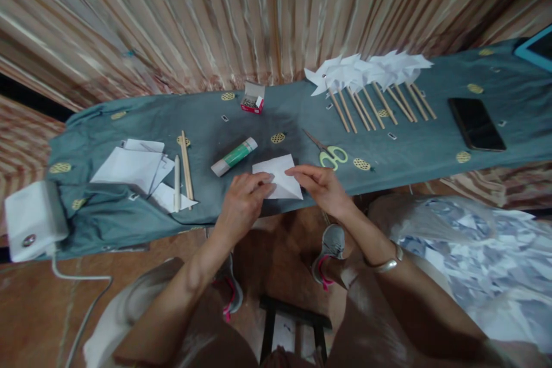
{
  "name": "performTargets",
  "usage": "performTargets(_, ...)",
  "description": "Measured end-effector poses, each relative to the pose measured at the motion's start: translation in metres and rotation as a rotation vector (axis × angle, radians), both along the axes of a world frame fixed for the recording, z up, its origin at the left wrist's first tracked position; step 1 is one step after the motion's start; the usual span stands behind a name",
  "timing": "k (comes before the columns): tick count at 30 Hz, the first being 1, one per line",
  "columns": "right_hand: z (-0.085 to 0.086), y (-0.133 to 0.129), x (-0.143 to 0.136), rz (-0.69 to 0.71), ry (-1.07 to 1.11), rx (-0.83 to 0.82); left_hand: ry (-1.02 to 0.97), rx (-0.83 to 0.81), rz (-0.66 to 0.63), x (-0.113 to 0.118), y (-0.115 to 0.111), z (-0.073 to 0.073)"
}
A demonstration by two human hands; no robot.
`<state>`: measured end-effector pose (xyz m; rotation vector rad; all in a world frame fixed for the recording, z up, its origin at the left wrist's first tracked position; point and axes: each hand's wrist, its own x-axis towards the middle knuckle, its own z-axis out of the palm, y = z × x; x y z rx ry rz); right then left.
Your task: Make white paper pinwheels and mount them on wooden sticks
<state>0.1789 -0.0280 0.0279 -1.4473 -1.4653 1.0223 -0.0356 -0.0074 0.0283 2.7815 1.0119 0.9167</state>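
A small white paper sheet point(281, 179) is held between my two hands at the front edge of the cloth-covered table. My left hand point(244, 198) pinches its left side between thumb and fingers. At the right side, my right hand point(321, 187) pinches the paper near its upper corner. Just behind the paper lies a green and white glue stick point(235, 156), slanted. Scissors with light green handles point(333, 156) rest beyond my right hand, blades pointing away to the left. A red box of small metal pins point(252, 102) stands with its flap up farther back.
Several paper pinwheels point(371, 72) on wooden sticks lie in a row at the back right, near a black phone point(476, 123). White paper pieces point(129, 167), wooden sticks point(187, 169) and a white device point(34, 221) with a cable are left. A bag of paper scraps point(487, 253) sits lower right.
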Motion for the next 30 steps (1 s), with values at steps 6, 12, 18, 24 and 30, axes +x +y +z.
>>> performTargets(6, -0.013, -0.019, 0.005, -0.004, -0.054, 0.129, 0.104, 0.049, 0.000, -0.001, 0.000, -0.001)
performTargets(12, -0.013, -0.029, 0.011, 0.059, -0.347, 0.221, 0.073, 0.125, -0.052, 0.002, -0.003, -0.004)
performTargets(18, -0.004, -0.027, 0.024, 0.070, -0.500, 0.367, 0.008, 0.109, -0.088, 0.004, -0.007, -0.009)
performTargets(24, 0.000, -0.020, 0.034, 0.110, -0.381, 0.263, -0.012, -0.043, -0.071, 0.005, -0.014, -0.005)
performTargets(30, -0.005, -0.010, 0.029, 0.088, -0.184, 0.179, -0.119, -0.230, -0.018, 0.006, -0.014, -0.006)
